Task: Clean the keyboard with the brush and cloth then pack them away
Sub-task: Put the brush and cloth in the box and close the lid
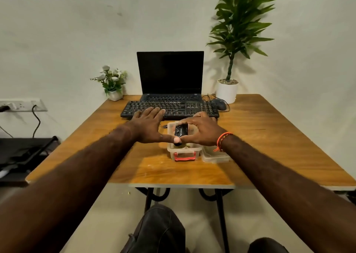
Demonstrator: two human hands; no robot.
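Observation:
A black keyboard (173, 107) lies across the wooden table (269, 137) in front of a laptop. A clear plastic box (184, 150) with a red latch stands nearer to me. My right hand (204, 131) holds a black brush (180, 132) over the box, fingers and thumb curled round it. My left hand (149, 125) lies flat with straight fingers, its fingertips on the keyboard's front keys and its thumb reaching to the box's left rim. The cloth cannot be made out; something pale yellow shows inside the box.
The box's clear lid (214, 155) lies right of it, partly under my right wrist. An open black laptop (170, 75), a black mouse (220, 104) with cable, a small flower pot (113, 83) and a tall potted plant (229, 88) stand at the back.

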